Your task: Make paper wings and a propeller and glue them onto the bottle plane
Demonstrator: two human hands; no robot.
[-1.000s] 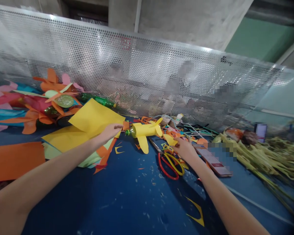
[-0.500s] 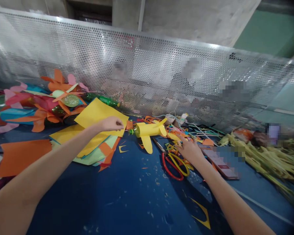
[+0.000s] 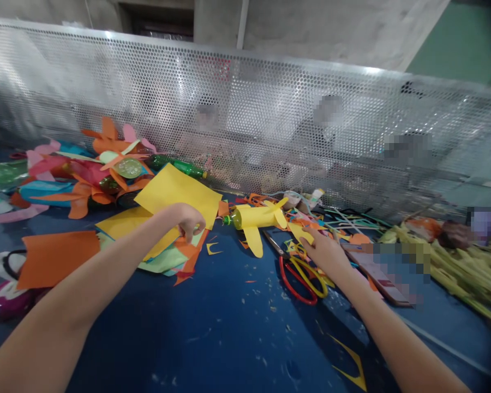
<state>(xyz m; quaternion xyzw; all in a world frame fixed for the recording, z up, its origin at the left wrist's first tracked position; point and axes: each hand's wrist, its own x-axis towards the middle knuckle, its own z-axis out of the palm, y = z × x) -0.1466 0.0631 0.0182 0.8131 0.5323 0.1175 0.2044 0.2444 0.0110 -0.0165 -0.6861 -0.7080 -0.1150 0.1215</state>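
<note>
My left hand (image 3: 191, 221) hovers over the stacked coloured paper, fingers loosely bent downward with a gap between them and nothing visible in them. My right hand (image 3: 327, 251) has its fingertips closed on a small yellow paper piece (image 3: 299, 232). Between my hands lies a green bottle wrapped in yellow paper (image 3: 259, 216), with wing and tail shapes like a toy plane; its green cap points left. Scissors (image 3: 298, 278) with red and yellow handles rest just left of my right hand. Under my left hand are yellow sheets (image 3: 175, 188) and orange and green scraps.
Paper-covered bottle planes (image 3: 82, 174) are piled at the left, near an orange sheet (image 3: 59, 259). A phone (image 3: 378, 278) and dried husks (image 3: 462, 267) lie at the right. A perforated metal panel (image 3: 262, 98) closes the back, with people behind it. Yellow offcuts (image 3: 355, 360) are in front.
My left hand has pulled back from beside the bottle cap and turned its fingers downward over the paper. My right fingers have come together on the yellow piece. The view has shifted slightly left.
</note>
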